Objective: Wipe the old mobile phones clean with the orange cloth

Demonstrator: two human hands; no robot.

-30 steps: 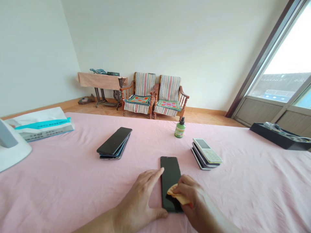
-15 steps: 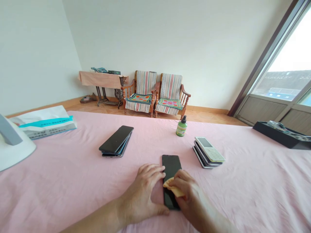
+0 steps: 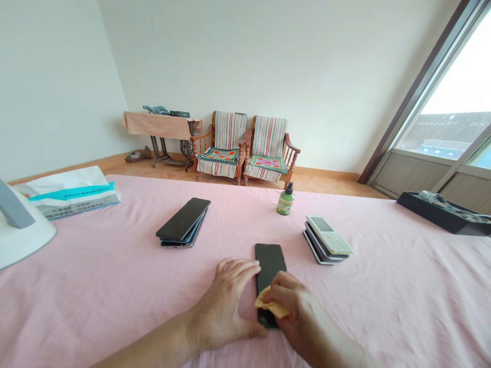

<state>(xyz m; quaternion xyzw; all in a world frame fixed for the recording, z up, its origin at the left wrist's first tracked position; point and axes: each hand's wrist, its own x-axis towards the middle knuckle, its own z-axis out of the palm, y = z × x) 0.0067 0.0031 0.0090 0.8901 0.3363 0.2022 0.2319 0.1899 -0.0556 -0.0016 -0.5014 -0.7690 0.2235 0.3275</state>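
Observation:
A black smartphone (image 3: 270,260) lies face up on the pink cloth, its long side pointing away from me. My left hand (image 3: 230,296) rests beside it with fingers stretched out; the fingertips touch its left edge and the thumb is by its lower corner. Bunched in the fingers of my right hand (image 3: 293,306) is a yellow cleaning cloth (image 3: 270,304), pressed on the lower half of the screen. The phone's lower right part is hidden under that hand.
A stack of phones (image 3: 184,222) lies to the left, another stack (image 3: 328,237) to the right. A green spray bottle (image 3: 286,200) stands behind. At the far left are a tissue pack (image 3: 76,194) and a white object (image 3: 23,230); a black box (image 3: 441,214) sits far right.
My right hand has slid the yellow cloth slightly down the screen, toward me. The left hand stays by the phone's left edge.

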